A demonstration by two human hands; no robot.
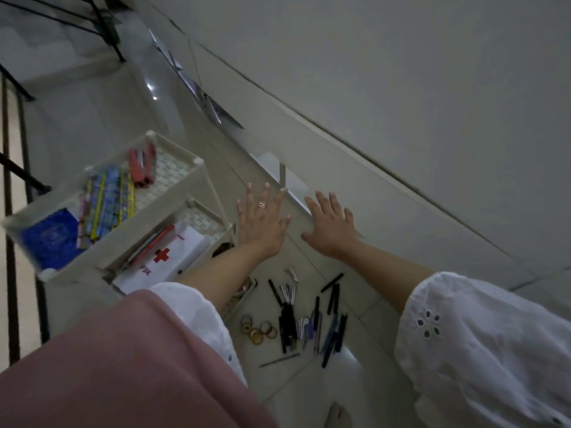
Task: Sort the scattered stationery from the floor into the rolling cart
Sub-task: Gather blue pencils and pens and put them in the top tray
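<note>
A cream rolling cart (197,168) stands at the left. Its top tray holds a blue booklet (49,239), a bundle of coloured pencils (108,205) and red staplers (142,166). The tray below holds a white first-aid box with a red cross (167,261). On the floor lies a heap of dark pens (309,319) beside several tape rings (259,330). My left hand (262,223) and my right hand (332,227) are stretched out flat above the floor, fingers spread, holding nothing. The pens lie below my forearms.
A white wall with a skirting edge (296,196) runs diagonally just beyond my hands. Black metal chair legs (105,29) stand at the far left. A pink cloth (108,366) and my white sleeves fill the foreground. The tiled floor (92,118) spreads behind the cart.
</note>
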